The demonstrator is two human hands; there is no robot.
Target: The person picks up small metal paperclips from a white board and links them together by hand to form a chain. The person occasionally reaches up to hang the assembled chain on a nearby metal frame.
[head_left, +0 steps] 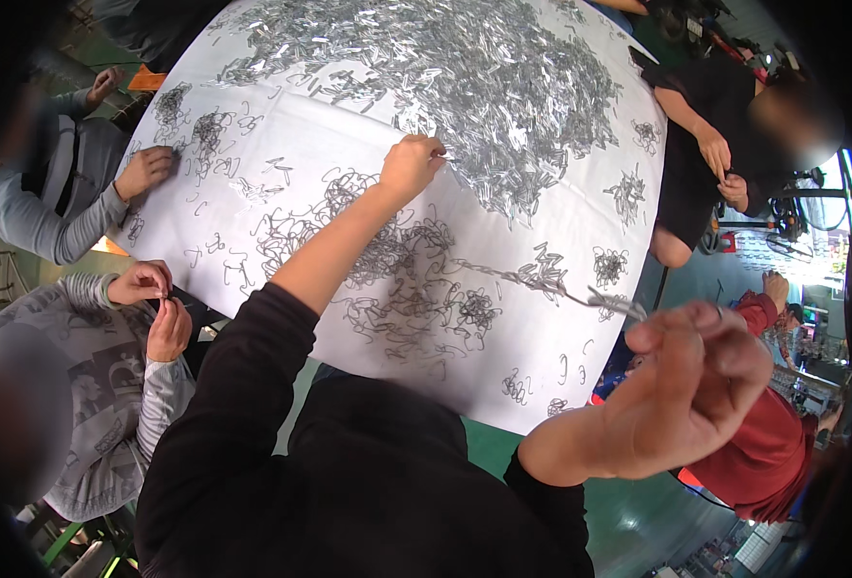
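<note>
A large heap of small shiny metal pieces [503,96] spreads over the white-covered table [330,120]. At its near edge, my left hand [410,166] reaches in with the fingers pinched; what lies between them is too small to make out. Raised close on the right, my right hand [691,380] is curled and somewhat blurred. From its fingertips a chain of linked metal pieces [542,283] stretches leftward over the table. Under my left forearm lies a tangle of bent, hook-like wire pieces [378,250], partly hidden by the arm.
Small clusters of wire pieces [212,130] lie at the left, and more small piles [610,262] along the right edge. Two people in grey sit at the left, hands [146,171] near or over the table. Others in black and red [758,453] are at the right.
</note>
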